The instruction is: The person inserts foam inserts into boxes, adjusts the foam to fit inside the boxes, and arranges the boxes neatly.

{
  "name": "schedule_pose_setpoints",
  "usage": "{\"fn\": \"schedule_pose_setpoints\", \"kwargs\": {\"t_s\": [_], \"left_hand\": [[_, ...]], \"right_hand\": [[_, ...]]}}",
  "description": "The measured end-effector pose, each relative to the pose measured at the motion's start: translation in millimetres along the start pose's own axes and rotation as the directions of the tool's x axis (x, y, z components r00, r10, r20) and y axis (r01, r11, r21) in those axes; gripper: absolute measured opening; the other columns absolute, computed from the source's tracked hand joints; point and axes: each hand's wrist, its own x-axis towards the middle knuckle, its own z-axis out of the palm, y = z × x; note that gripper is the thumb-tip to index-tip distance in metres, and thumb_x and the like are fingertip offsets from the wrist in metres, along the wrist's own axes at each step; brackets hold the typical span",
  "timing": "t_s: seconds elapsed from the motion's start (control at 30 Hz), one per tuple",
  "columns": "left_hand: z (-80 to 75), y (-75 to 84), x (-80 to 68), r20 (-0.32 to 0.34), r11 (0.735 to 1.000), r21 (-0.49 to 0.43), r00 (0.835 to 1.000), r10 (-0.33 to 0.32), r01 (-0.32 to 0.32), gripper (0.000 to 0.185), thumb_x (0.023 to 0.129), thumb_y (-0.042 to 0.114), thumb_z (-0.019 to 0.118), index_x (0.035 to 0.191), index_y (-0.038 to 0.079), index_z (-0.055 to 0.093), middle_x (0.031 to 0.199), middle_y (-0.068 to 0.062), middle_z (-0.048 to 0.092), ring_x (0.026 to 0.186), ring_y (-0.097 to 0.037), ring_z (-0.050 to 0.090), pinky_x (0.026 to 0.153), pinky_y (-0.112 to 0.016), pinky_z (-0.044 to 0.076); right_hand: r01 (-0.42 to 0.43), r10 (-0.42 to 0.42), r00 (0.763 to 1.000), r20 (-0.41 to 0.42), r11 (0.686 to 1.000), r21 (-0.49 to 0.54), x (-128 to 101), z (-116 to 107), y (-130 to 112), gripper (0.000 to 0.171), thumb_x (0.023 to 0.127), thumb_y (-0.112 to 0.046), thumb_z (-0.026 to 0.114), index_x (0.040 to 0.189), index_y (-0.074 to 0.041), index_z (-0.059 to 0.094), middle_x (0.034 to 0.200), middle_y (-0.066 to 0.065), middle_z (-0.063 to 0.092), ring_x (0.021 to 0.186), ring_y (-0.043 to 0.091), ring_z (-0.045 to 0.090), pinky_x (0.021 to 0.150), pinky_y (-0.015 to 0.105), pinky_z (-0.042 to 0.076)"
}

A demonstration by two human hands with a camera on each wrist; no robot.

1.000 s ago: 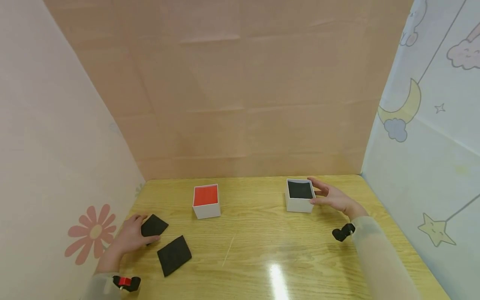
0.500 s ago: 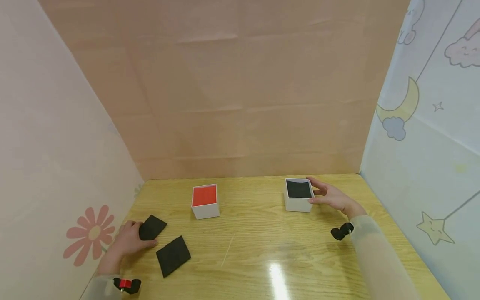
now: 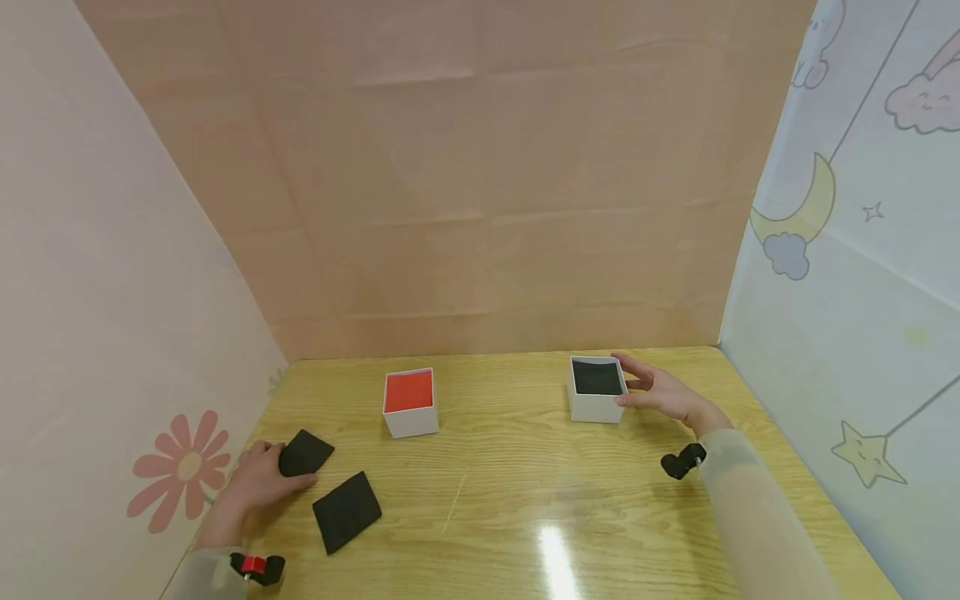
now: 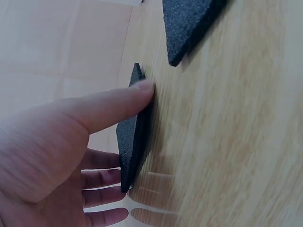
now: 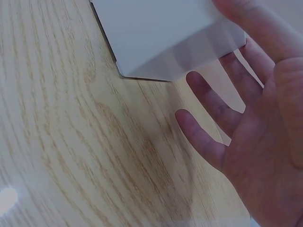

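My left hand [image 3: 258, 479] lies at the left of the table, holding a black foam square [image 3: 306, 454] by its edges. In the left wrist view, the thumb crosses one side of that square [image 4: 127, 142] and fingertips meet its far edge. A second black foam square [image 3: 347, 512] lies flat, just to the right and nearer. My right hand [image 3: 667, 396] holds a white box [image 3: 596, 408] from its right side, thumb at the front and index finger at the back corner. Black material [image 3: 597, 378] fills this box near its rim. The right wrist view shows the lower fingers apart from the box.
Another white box [image 3: 415, 422], with red material [image 3: 409, 391] near its rim, stands at the back left of the wooden table [image 3: 502, 483]. A brown sheet [image 3: 480, 208] rises behind; patterned panels [image 3: 862, 275] flank the sides.
My left thumb has shifted slightly over the near edge of the black foam square, covering its lower corner. The right hand and both boxes look unmoved; the view has drifted slightly.
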Motion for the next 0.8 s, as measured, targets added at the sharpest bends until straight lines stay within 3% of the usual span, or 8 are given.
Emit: {"fn": "schedule_pose_setpoints", "kwargs": {"t_s": [0.3,0.53,0.8], "left_hand": [[-0.2,3.9,2.3,-0.059,1.000,-0.007,0.998,0.026,-0.026,0.094,0.082,0.044,0.089,0.132,-0.027,0.051,0.127,-0.046,0.051,0.114,-0.060,0.053,0.095,-0.069,0.047],[1.8,0.8,4.8,-0.128,0.993,-0.109,0.992,0.024,-0.038,0.078,0.083,0.031,0.088,0.130,-0.023,0.056,0.119,-0.040,0.064,0.104,-0.049,0.065,0.091,-0.062,0.054],[-5.3,7.3,2.7,-0.155,0.980,-0.198,0.988,-0.013,-0.018,0.083,0.092,0.030,0.084,0.142,-0.023,0.047,0.131,-0.044,0.058,0.112,-0.054,0.064,0.093,-0.063,0.055]], "right_hand": [[0.002,-0.003,1.000,-0.004,1.000,-0.015,-2.8,0.0,-2.7,0.096,0.099,-0.026,0.079,0.174,-0.025,0.019,0.174,0.021,0.023,0.149,0.054,0.039,0.115,0.072,0.034],[0.002,-0.002,1.000,0.000,1.000,0.024,-2.2,1.6,-2.0,0.095,0.099,-0.023,0.078,0.174,-0.029,0.020,0.174,0.019,0.026,0.150,0.052,0.038,0.116,0.069,0.035],[0.017,-0.017,1.000,0.004,1.000,0.016,-2.0,0.3,-0.1,0.095,0.100,-0.023,0.078,0.174,-0.026,0.018,0.175,0.021,0.023,0.150,0.054,0.037,0.116,0.070,0.035]]}}
